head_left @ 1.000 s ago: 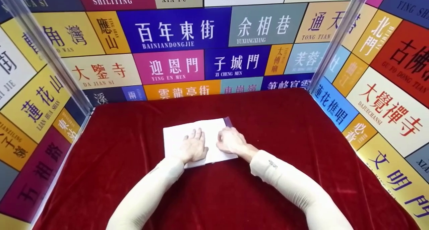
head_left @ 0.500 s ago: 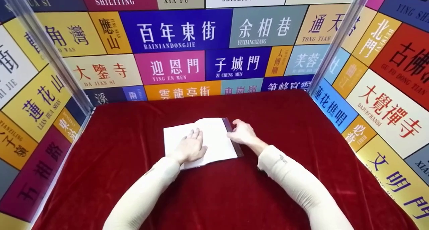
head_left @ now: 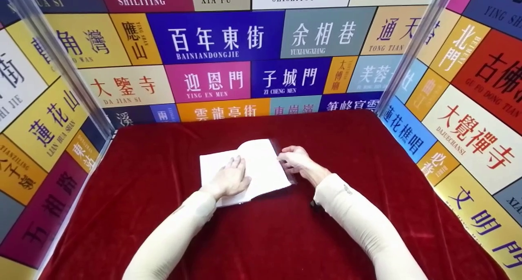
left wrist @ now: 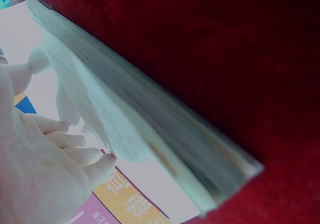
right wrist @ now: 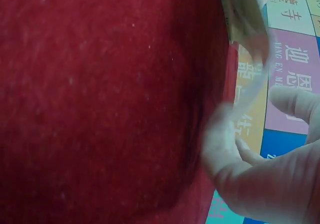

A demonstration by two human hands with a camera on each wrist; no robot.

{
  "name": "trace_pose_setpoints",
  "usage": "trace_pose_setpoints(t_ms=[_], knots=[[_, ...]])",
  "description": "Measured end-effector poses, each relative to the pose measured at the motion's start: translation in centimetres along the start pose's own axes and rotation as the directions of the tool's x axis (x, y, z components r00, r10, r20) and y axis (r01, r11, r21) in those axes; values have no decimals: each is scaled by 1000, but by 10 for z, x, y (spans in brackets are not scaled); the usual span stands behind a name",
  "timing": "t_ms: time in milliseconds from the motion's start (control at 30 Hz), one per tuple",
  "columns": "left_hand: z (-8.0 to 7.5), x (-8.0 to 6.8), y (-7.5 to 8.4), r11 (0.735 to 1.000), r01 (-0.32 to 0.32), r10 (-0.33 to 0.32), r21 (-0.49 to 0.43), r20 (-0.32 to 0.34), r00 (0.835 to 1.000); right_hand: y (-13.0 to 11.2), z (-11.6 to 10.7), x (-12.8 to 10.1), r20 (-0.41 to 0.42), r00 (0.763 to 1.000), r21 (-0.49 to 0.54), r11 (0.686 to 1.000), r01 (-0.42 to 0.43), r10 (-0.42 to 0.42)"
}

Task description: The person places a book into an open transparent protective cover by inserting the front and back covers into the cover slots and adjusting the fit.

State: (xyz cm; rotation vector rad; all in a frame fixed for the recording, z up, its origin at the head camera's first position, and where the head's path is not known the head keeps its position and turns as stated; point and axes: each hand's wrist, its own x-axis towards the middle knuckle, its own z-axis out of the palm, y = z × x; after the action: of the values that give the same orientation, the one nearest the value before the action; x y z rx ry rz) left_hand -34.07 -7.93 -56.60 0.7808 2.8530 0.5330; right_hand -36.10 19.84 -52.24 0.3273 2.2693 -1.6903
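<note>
My left hand [head_left: 230, 178] lies flat on the open book [head_left: 261, 165] while my right hand [head_left: 297, 159] pinches its page edge.

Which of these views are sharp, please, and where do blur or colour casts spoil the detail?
Head view: evenly lit and fairly sharp, with the book on the red cloth clear. Left wrist view: bluish cast, page edges smeared, left hand overexposed. Right wrist view: soft throughout, the right hand pale and the lifted page motion-blurred.
</note>
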Motion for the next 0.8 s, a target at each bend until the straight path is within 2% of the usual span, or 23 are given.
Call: trace_pose_setpoints(t_ms=[100,167,267,367,500,667,700,800], knots=[[3,2,-7,997,-14,12,-77,-23,1000,-1,1,0,6,1000,60,998,-3,2],[-4,-3,-3,994,-7,4,-105,-30,1000,-4,3,-2,19,1000,69,998,4,-5],[-17,-12,8,995,-8,3,-102,-50,999,-10,7,-7,39,999,63,998,28,-31],[-21,-13,12,996,-62,55,-58,-105,993,-15,11,-12,46,997,52,997,62,-64],[-27,-12,18,985,-166,151,-54,-213,965,-23,17,-19,36,995,33,995,95,-96],[-35,-9,26,966,-233,185,-109,-334,924,-31,25,-26,39,990,42,990,133,-135],[-36,-9,28,965,-234,179,-119,-351,919,-33,26,-27,41,989,43,989,142,-143],[-39,-9,32,964,-214,148,-155,-358,922,-38,31,-32,62,986,64,986,151,-155]])
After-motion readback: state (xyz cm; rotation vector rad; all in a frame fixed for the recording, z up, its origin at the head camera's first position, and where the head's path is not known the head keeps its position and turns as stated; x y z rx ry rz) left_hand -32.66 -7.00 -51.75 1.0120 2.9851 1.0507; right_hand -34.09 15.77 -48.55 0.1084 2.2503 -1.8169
